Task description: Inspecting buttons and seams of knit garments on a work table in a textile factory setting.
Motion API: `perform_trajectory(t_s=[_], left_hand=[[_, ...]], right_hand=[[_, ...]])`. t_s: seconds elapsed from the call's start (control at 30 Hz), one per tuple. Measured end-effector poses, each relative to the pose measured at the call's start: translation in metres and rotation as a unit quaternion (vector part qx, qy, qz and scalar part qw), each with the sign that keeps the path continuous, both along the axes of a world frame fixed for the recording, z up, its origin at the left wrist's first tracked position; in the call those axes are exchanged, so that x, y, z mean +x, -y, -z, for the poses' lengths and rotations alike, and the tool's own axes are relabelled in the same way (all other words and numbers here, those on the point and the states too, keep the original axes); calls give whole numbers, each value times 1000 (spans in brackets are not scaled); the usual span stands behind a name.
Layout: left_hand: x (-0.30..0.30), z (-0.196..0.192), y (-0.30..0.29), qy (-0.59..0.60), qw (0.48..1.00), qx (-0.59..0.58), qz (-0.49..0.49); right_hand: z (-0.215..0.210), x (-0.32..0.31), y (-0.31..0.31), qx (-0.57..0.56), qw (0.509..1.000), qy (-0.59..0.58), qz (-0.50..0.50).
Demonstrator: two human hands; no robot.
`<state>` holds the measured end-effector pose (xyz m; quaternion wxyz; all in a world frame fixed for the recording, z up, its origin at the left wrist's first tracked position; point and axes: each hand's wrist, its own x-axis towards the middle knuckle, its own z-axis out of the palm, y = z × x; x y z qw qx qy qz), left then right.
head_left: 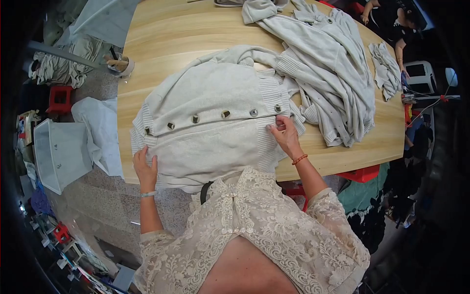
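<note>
A pale grey knitted cardigan (210, 112) with a row of dark metal buttons lies flat on the wooden table (166, 34), its ribbed collar to the right. My left hand (145, 169) rests on the ribbed hem at the near left edge, fingers spread on the fabric. My right hand (284, 134) pinches the ribbed placket near the collar, beside the last button. A beaded bracelet is on the right wrist, a thin band on the left.
A heap of similar grey knitwear (333, 63) lies at the table's far right, with a smaller folded piece (387, 68) beyond. Another person (396, 24) sits at the far corner. A white plastic bin (58, 152), white cloth and red stools stand on the floor at left.
</note>
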<state>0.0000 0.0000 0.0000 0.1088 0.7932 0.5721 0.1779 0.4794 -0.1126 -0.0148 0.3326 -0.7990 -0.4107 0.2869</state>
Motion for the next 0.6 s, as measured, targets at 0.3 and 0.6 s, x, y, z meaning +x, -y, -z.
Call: perform_trajectory(t_s=[0.3,0.6], left_hand=[[-36,4,-10,133,966,-205,-90],[27,-48,-39,354,877,-323,-45]], right_hand=[[-29,-16,7,43,993,-105,-32],[-87,91,28,100,984,-149,-15]])
